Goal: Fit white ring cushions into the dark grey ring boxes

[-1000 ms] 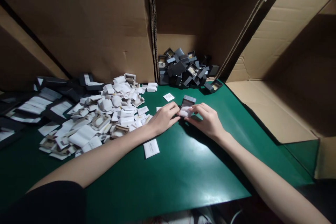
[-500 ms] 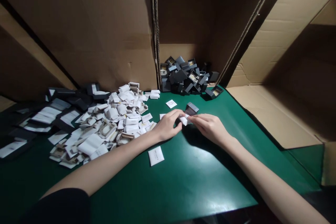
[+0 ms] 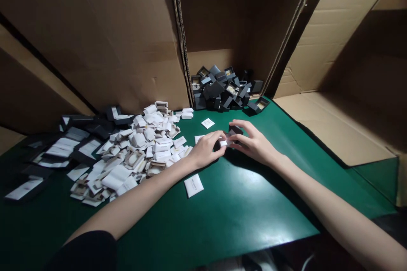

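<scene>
My left hand (image 3: pixel 206 150) pinches a small folded white piece (image 3: pixel 223 143) between thumb and fingertips, just above the green table. Close beside it, my right hand (image 3: pixel 251 142) has its fingers round a small dark box (image 3: pixel 234 129); they partly hide it. The right fingertips also come near the white piece, and whether they touch it I cannot tell. A white printed packet (image 3: pixel 193 185) lies in front of my left wrist. Behind the hands lies a small white card (image 3: pixel 207 123), and another white piece (image 3: pixel 198 139) shows partly behind my left hand.
Left of my hands spreads a heap of white folded inserts (image 3: pixel 138 137), with black boxes (image 3: pixel 76 133) farther left. Small dark boxes (image 3: pixel 219 89) are piled at the back against cardboard walls (image 3: pixel 127 42). One open dark box (image 3: pixel 259 105) sits at that pile's right edge.
My right hand has let go of the white piece and moved its fingers onto the dark box. The left hand keeps hold of the white piece. The view has shifted slightly.
</scene>
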A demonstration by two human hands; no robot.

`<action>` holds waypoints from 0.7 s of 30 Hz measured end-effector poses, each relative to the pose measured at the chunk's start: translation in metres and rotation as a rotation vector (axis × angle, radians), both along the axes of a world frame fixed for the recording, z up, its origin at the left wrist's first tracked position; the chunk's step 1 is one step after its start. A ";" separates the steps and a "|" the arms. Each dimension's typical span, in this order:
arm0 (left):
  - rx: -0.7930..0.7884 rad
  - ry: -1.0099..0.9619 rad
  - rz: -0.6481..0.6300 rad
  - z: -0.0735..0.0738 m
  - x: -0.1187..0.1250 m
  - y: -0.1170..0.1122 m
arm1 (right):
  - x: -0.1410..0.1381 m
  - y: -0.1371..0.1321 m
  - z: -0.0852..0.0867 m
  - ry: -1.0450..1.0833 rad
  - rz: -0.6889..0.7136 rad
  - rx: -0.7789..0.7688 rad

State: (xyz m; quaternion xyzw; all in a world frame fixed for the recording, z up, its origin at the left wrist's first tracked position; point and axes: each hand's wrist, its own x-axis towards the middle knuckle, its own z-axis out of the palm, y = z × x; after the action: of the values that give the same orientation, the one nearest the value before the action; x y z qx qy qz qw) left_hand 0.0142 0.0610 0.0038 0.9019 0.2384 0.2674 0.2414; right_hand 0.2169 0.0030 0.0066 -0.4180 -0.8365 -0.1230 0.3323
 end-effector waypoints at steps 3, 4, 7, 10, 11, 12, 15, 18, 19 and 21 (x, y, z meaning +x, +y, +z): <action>-0.021 -0.008 0.050 0.000 0.001 -0.003 | 0.001 0.002 -0.005 0.061 0.042 -0.074; -0.030 -0.016 0.067 0.000 0.002 -0.004 | 0.000 0.002 -0.007 0.071 0.042 -0.069; -0.055 -0.042 0.113 0.000 0.004 -0.007 | -0.003 0.002 -0.009 0.083 0.031 -0.046; -0.068 -0.067 0.137 -0.001 0.006 -0.010 | -0.004 0.002 -0.008 0.085 0.030 -0.055; -0.069 -0.077 0.137 -0.001 0.006 -0.010 | -0.004 0.002 -0.007 0.081 0.036 -0.067; -0.069 -0.085 0.135 -0.001 0.006 -0.011 | -0.003 0.002 -0.006 0.075 0.043 -0.079; -0.062 -0.090 0.125 -0.001 0.005 -0.012 | -0.001 0.002 -0.004 0.050 0.051 -0.114; -0.058 -0.077 0.120 0.000 0.004 -0.012 | 0.001 0.003 -0.004 0.028 0.044 -0.111; -0.064 -0.075 0.121 0.000 0.003 -0.012 | 0.001 0.003 -0.005 0.023 0.042 -0.105; -0.082 -0.072 0.128 0.000 0.003 -0.012 | 0.000 0.003 -0.007 0.022 0.032 -0.089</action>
State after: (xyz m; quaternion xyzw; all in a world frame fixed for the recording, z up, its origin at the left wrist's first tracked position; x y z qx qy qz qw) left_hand 0.0173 0.0488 0.0042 0.8639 0.2973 0.3048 0.2691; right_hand 0.2167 0.0060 0.0000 -0.4199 -0.8442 -0.0759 0.3244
